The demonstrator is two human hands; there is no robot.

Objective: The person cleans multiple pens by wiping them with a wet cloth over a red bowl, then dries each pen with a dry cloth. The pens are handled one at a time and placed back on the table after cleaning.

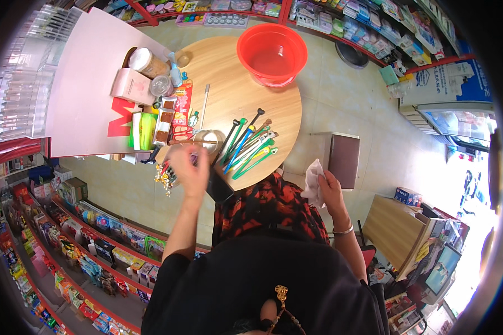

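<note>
My left hand (190, 171) is blurred over the near left edge of the round wooden table (222, 63). Its fingers are bent; whether anything is between them is unclear. Just beyond them, a thin brown stick (193, 142) lies across a small round container (211, 144). Under and beside this hand is a bunch of small items with gold and white ends (164, 181), partly hidden. My right hand (333, 194) grips a crumpled white cloth or tissue (313, 184) beside my lap. Several novelty pens (247, 146), green, blue, black and brown, lie side by side between my hands.
A red plastic basin (272, 54) stands at the table's far edge. A dark phone-like object (219, 187) juts over the near edge. Left lie snack packs (164, 125), a green packet (142, 130) and jars (146, 63). A brown-topped stool (343, 161) stands right; stocked shelves surround me.
</note>
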